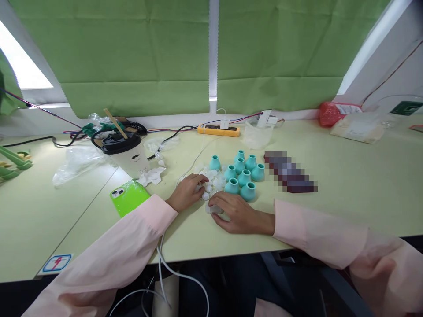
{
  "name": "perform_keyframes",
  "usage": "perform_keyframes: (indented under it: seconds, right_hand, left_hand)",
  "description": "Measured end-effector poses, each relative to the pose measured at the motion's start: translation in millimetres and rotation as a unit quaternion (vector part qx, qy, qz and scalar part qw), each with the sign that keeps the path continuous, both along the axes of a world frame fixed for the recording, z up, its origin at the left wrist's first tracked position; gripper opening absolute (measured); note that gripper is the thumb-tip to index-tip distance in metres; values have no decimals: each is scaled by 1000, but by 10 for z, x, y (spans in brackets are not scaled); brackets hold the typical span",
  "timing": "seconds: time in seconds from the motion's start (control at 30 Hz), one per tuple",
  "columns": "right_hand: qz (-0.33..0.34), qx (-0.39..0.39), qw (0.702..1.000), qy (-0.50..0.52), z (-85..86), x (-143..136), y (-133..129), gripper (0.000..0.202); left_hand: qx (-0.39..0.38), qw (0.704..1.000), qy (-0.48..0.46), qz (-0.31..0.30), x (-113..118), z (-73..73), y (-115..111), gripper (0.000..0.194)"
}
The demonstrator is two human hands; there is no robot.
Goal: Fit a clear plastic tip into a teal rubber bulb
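Note:
My left hand [188,192] rests at the near left edge of a pile of small, whitish translucent plastic pieces [216,181]. Its fingers are curled in among them, and what they grip is too small to make out. Just to the right, my right hand [238,214] curves around a small clear plastic container [211,208], fingers over its top and thumb at the near side. That container is largely covered by the fingers. Several turquoise bottle-shaped pieces [245,178] with open necks stand upright behind my right hand; one turquoise piece [215,162] stands apart behind the pile.
A green phone [128,197] and a lidded paper cup [127,154] stand left. A white cable [194,159] runs past my left hand. Behind are an orange power strip [211,130] and a translucent tub [258,135]. A pixelated dark object [291,171] lies right, bags [358,127] beyond.

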State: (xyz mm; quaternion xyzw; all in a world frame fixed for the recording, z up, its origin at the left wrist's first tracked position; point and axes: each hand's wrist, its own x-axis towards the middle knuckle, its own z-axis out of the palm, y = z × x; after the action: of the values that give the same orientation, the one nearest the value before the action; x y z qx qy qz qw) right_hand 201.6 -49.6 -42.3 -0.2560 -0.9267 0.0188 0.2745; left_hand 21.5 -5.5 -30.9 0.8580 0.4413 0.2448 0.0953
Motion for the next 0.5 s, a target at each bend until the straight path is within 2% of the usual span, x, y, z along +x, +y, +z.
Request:
perform_keyframes:
  seconds: [0.23, 0.5]
  right_hand:
    - [-2, 7, 1000, 2, 2, -2, 4, 20]
    - [-15, 6, 1000, 8, 33, -9, -28, 23]
  left_hand:
    - [-3, 1000, -30, 5, 7, 11, -1, 16]
    - [42, 994, -104, 2, 10, 32, -9, 17]
